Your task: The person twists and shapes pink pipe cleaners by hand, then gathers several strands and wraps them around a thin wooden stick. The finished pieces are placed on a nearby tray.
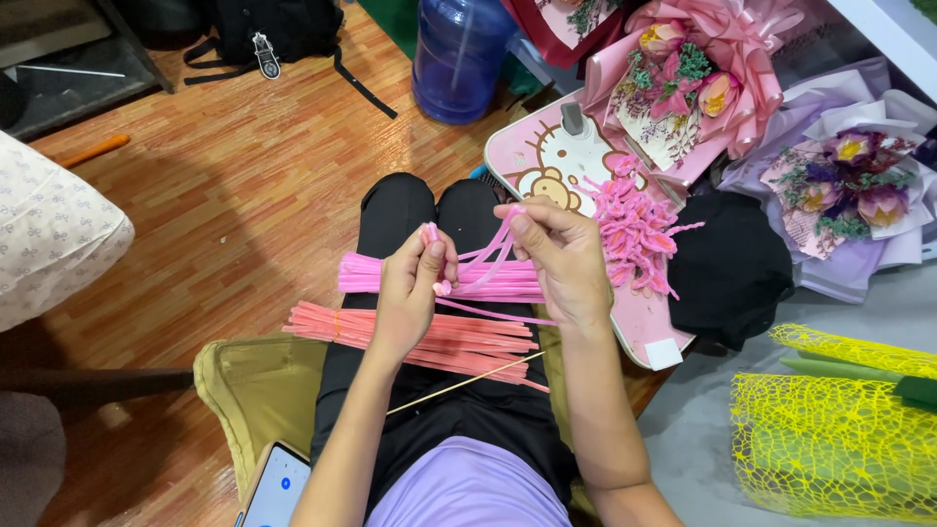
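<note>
Two bundles of pipe cleaners on the lap: bright pink [366,274] and salmon [429,337]. One thin wooden stick [467,382]. Two bouquets at upper right, one pink [698,73], one purple [849,185]. One water jug [457,54] up top, one phone [276,488] at the bottom edge, one yellow mesh sheet [830,439] lower right.

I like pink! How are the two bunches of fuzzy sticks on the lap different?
The bright pink bundle lies farther along the legs, by the knees; the salmon bundle lies nearer the body. The bright pink bundle is vivid magenta-pink; the salmon bundle is paler and more orange. The left hand covers part of the bright pink bundle, while a thin wooden stick lies across the salmon bundle. Both lie crosswise on the lap.
</note>
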